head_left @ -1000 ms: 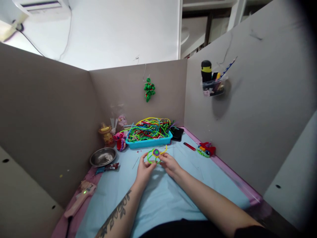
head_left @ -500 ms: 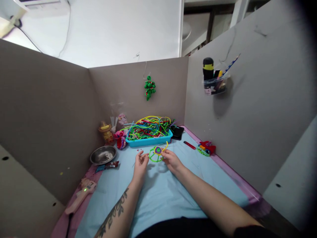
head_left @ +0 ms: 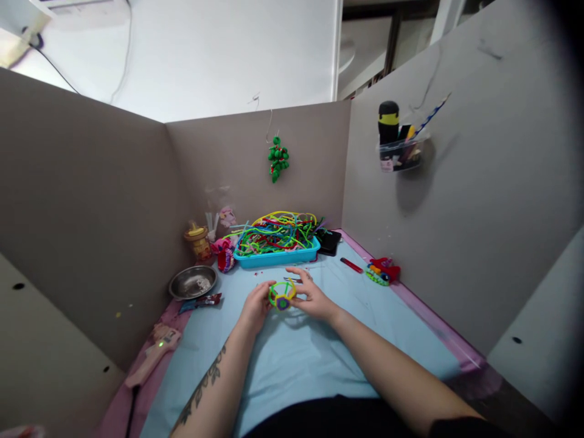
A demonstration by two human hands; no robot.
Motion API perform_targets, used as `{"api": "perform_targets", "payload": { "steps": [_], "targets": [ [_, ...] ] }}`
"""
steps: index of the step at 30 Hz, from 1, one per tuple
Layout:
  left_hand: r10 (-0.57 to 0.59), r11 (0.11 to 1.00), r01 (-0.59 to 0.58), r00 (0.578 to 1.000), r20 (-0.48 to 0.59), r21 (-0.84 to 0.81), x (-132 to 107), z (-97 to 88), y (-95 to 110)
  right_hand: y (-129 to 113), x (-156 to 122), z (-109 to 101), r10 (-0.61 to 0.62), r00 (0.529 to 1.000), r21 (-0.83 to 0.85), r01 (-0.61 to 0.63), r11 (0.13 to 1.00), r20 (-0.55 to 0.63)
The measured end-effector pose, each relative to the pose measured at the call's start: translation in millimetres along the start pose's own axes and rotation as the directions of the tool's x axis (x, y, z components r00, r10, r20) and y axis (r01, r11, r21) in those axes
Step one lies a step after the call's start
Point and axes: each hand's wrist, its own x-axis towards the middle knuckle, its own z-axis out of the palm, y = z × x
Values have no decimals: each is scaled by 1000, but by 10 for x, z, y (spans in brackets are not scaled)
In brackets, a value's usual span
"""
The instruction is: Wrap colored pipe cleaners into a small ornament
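Note:
Over the middle of the blue cloth, a small pipe-cleaner piece (head_left: 283,302) sits between my two hands. It has a green and yellow open frame and a purple centre with green in it, which faces down towards me. My left hand (head_left: 256,307) pinches its left edge. My right hand (head_left: 316,299) grips the yellow right side with thumb and fingers, and one finger is stretched out above. Just behind my hands stands a blue tray (head_left: 278,260) heaped with colourful pipe cleaners (head_left: 274,234).
A steel bowl (head_left: 180,286) with white bits, a wrapper (head_left: 201,303) and a pink glue gun (head_left: 152,362) lie left. A red cutter (head_left: 351,265) and a colourful craft piece (head_left: 383,272) lie right. Grey partitions (head_left: 255,152) enclose the table.
The pipe-cleaner piece has tipped, its purple centre swinging down towards me. My left hand has closed in on its left edge, and my right hand has shifted its hold.

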Motion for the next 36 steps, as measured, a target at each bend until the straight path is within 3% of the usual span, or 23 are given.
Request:
{"api": "perform_targets", "payload": {
  "steps": [6, 15, 21, 28, 36],
  "targets": [
    [-71, 995, 78, 992, 101, -62, -36, 20, 23, 45, -5, -43, 18, 993, 176, -39, 984, 116],
    [-72, 996, 75, 996, 61, -57, -22, 11, 18, 50, 25, -34, 6, 993, 393, -52, 918, 118],
    [-140, 990, 144, 970, 197, -7, -62, 15, 22, 45, 13, -63, -9, 973, 404, -88, 910, 231],
    [-167, 985, 141, 932, 321, 104, -107, 75, -41, 45, -6, -43, -45, 928, 263, -58, 963, 370],
    [-129, 988, 95, 941, 314, 122, -163, 124, 10, 44, -11, -38, -44, 943, 343, -76, 936, 330]
  ]
}}
